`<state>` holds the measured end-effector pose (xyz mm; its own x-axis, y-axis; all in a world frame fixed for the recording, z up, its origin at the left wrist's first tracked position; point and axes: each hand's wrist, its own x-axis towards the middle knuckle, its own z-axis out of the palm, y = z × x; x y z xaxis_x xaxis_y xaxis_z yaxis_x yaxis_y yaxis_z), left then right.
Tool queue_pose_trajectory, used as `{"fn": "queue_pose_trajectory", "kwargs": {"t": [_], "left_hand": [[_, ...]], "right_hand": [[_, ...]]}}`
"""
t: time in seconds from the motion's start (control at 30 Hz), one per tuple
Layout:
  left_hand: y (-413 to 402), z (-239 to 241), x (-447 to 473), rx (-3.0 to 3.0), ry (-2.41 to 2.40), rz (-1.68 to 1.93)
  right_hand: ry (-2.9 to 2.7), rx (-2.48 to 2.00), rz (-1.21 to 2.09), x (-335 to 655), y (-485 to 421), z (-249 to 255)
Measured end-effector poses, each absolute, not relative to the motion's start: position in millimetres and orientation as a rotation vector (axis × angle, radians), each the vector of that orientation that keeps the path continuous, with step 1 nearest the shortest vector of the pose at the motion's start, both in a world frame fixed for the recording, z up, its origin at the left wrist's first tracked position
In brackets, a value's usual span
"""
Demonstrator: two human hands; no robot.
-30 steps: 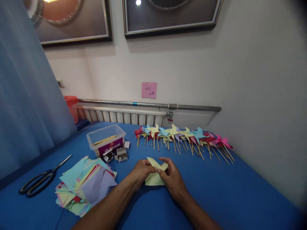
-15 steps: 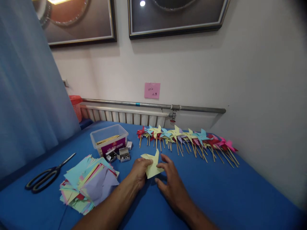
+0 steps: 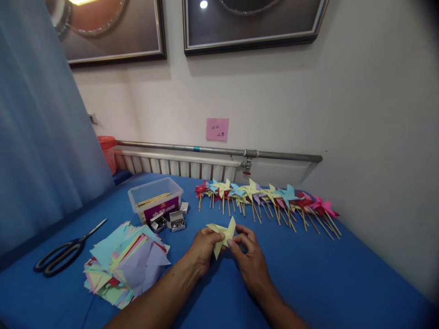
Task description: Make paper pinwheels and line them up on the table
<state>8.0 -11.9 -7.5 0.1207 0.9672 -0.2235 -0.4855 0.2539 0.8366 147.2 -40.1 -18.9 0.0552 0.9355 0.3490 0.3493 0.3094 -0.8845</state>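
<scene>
Holding a pale yellow paper pinwheel head (image 3: 229, 232) over the blue-covered surface (image 3: 291, 269), out in front of the pinwheel row and well in from the right edge. Clamped near its middle by the left hand (image 3: 204, 246), with thumb across the front; touched at its right side by the right hand (image 3: 250, 258), half curled, with thumb and fingertips close together, though impossible to say how firmly pinched. Folded into blades, seemingly most of the way, but without any stick in sight; too covered at the centre to tell whether pinned. Along the far edge, toward the far right corner, a long row of pinwheels (image 3: 252, 188) in mixed colours, already on sticks and apparently finished. Still unused, toward the near left corner, a thick loose stack of coloured paper (image 3: 126, 260), plainly much left to work through. Near the left edge, scissors (image 3: 80, 242), untouched. Left of the row, a clear plastic box (image 3: 161, 212) with sticks (image 3: 153, 199) remaining inside; just beside it, small open cartons (image 3: 178, 229), at least one stocked with shiny metal pieces.
</scene>
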Motion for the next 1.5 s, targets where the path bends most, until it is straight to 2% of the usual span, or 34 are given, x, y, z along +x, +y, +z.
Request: {"fn": "queue_pose_trajectory", "kwargs": {"t": [0.43,0.83,1.33,1.5], "left_hand": [[-15.3,-2.5,6.8,0.730,0.862,1.123],[-17.5,2.6,4.2,0.759,0.837,1.069],[-14.2,-1.2,2.9,0.885,1.043,1.039],[-16.2,3.1,1.5,0.879,0.965,1.006]], "right_hand": [[-1.294,-1.231,0.857,147.2,-32.0,-23.3],[-1.152,-0.979,1.329,147.9,-26.8,-23.1],[-1.200,-1.021,1.360,149.0,-31.1,-14.3],[-1.206,-1.012,1.369,150.4,-29.7,-15.3]]}}
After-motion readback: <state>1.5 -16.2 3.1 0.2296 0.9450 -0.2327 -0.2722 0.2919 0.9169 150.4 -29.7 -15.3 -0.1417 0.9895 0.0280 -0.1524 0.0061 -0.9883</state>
